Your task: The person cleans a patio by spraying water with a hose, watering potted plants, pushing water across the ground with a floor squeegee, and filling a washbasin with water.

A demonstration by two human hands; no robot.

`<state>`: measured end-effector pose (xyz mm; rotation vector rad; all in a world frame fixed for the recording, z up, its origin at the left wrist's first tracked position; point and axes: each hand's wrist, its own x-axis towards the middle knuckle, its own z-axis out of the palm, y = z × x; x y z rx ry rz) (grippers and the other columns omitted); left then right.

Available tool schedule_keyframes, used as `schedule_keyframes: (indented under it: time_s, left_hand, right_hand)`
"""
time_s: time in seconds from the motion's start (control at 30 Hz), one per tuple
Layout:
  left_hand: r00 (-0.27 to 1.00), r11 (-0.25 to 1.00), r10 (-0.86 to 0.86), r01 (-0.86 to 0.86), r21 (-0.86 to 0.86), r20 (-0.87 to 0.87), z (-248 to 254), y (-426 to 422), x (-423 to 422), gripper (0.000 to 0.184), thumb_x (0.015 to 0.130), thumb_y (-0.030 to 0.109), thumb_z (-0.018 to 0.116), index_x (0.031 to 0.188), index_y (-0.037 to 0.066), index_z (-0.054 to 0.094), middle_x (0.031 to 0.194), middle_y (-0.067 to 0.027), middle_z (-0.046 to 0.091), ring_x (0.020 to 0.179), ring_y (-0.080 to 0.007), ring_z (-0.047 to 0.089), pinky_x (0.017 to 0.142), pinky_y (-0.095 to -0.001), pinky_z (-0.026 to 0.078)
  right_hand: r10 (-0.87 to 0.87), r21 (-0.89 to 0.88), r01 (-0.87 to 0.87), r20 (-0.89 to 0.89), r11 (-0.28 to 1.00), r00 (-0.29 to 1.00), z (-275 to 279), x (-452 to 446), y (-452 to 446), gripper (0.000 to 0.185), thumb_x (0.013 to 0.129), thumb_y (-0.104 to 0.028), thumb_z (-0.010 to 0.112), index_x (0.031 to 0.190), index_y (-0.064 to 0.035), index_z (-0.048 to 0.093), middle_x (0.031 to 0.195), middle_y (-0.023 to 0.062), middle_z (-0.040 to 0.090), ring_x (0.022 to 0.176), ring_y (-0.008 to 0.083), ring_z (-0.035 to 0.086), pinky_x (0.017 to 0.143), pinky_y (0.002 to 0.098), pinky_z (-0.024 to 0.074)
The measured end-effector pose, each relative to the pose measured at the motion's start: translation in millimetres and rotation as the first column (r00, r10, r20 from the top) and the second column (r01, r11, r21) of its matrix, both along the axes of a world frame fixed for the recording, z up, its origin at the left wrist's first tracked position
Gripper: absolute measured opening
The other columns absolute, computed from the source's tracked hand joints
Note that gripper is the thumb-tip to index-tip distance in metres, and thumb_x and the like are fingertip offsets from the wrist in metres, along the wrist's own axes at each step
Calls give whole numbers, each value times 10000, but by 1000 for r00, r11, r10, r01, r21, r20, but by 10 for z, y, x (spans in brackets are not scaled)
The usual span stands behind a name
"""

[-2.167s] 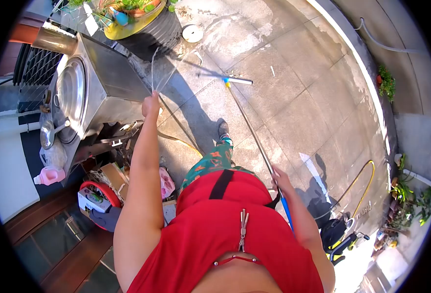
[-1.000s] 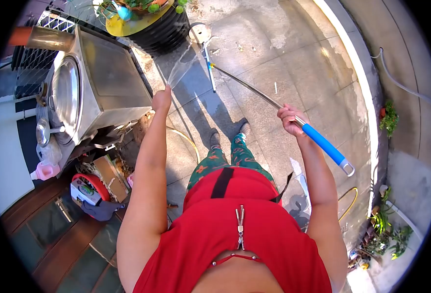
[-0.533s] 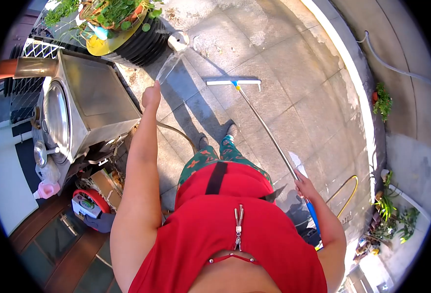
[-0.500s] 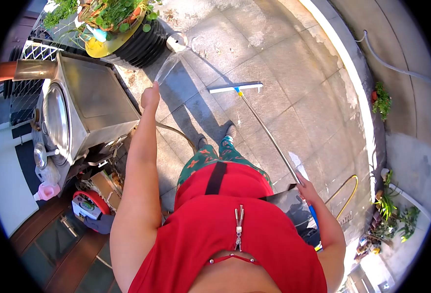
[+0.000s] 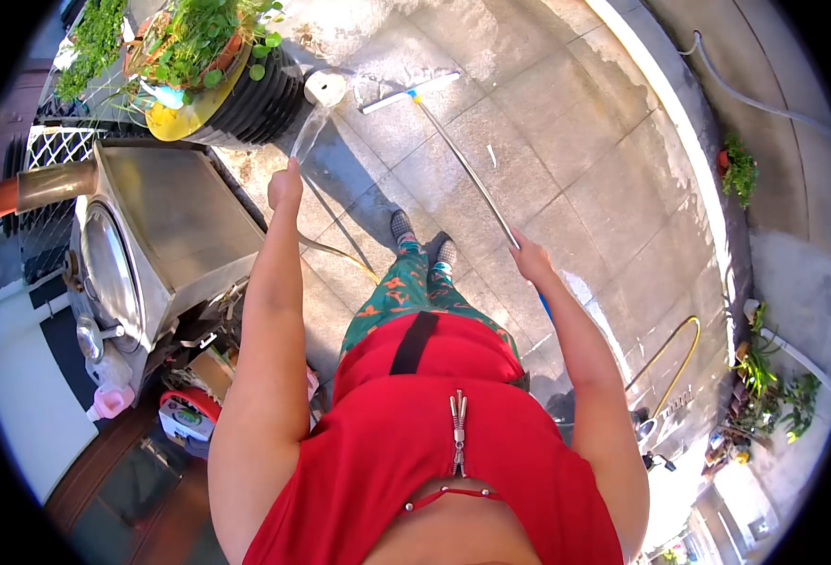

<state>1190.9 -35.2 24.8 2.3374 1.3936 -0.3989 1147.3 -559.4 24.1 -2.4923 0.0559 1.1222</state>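
My left hand (image 5: 285, 186) is wrapped round the end of a hose (image 5: 335, 252), and water sprays from it toward a round white disc (image 5: 325, 88) on the floor. The hose trails down past my legs. My right hand (image 5: 529, 258) grips the metal pole (image 5: 467, 168) of a floor squeegee; part of its blue handle shows below the hand. Far out ahead, the squeegee's wide head (image 5: 410, 93) lies on the wet tiles, to the right of the disc.
A metal stove (image 5: 175, 221) stands at the left. Beyond it is a black ribbed planter (image 5: 260, 99) with green plants. A curved low wall (image 5: 708, 212) bounds the right side, and a yellow hose (image 5: 679, 353) loops at the lower right. My feet are on the tiles.
The squeegee head has moved forward and left, away from me, and my right hand has gone forward with the pole. Water still sprays from the hose in my left hand.
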Motion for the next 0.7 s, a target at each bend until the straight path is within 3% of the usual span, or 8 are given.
schedule_keyframes:
  time_s: [0.13, 0.2, 0.3, 0.37, 0.43, 0.5, 0.6, 0.7]
  left_hand:
    - [1000, 1000, 25, -25, 1, -12, -77, 258, 199, 660, 880, 596, 408, 1008, 12, 687, 1062, -222, 649, 1019, -376, 615, 850, -458, 479]
    - [999, 999, 40, -40, -21, 13, -91, 398, 338, 666, 879, 597, 408, 1014, 6, 683, 1069, -223, 647, 1029, -376, 611, 854, -453, 478]
    - [999, 998, 51, -50, -31, 16, -298, 665, 512, 670, 879, 594, 410, 1015, -5, 680, 1077, -229, 641, 1043, -380, 603, 862, -450, 474]
    - [998, 996, 67, -66, -53, 13, -388, 809, 628, 671, 879, 594, 410, 1021, -5, 677, 1084, -230, 639, 1049, -380, 599, 868, -452, 471]
    - [996, 996, 80, -78, -48, 42, -407, 842, 734, 679, 886, 592, 400, 1030, -15, 670, 1078, -235, 639, 1045, -386, 600, 874, -458, 466]
    - [996, 995, 67, -62, -72, 61, -475, 939, 828, 683, 892, 589, 392, 1030, -21, 668, 1073, -240, 639, 1044, -390, 598, 879, -460, 462]
    - [997, 997, 41, -36, -72, 62, -499, 1010, 980, 693, 900, 582, 377, 1015, -36, 667, 1064, -251, 637, 1042, -400, 595, 887, -464, 453]
    - [996, 996, 31, -24, -82, 86, -505, 1068, 1038, 697, 902, 583, 366, 994, -37, 673, 1057, -256, 636, 1035, -400, 596, 885, -461, 452]
  right_hand:
    - [-65, 32, 66, -28, 997, 997, -89, 541, 595, 520, 902, -330, 505, 1400, -352, 359, 1170, 203, 598, 1070, 389, 578, 898, 452, 463]
    - [-46, 56, 44, 38, 997, 998, 68, 535, 461, 509, 901, -328, 509, 1392, -351, 374, 1198, 185, 590, 1087, 376, 572, 913, 438, 456]
    - [-116, 80, 105, 154, 991, 981, 386, 142, -296, 505, 881, -281, 567, 1370, -269, 441, 1289, 140, 546, 1164, 334, 536, 955, 389, 429]
    - [-182, 36, 179, 136, 983, 974, 643, -301, -891, 522, 864, -279, 599, 1365, -236, 457, 1285, 132, 554, 1179, 324, 530, 970, 381, 418]
    - [-254, -78, 262, 98, 962, 962, 1283, -630, -1078, 456, 858, -274, 604, 1306, -238, 534, 1234, 129, 592, 1145, 311, 561, 953, 379, 434]
    - [-284, -285, 286, 47, 915, 958, 1731, -869, -1173, 434, 855, -274, 602, 1285, -237, 557, 1209, 118, 610, 1110, 307, 585, 937, 382, 450]
    - [-316, -359, 300, 15, 884, 949, 1947, -1038, -1275, 436, 857, -274, 593, 1290, -242, 552, 1194, 102, 621, 1091, 310, 595, 929, 390, 456]
    - [-217, -362, 218, 43, 907, 975, 1761, -920, -1372, 425, 870, -279, 575, 1291, -235, 547, 1181, 115, 622, 1069, 328, 599, 914, 409, 463]
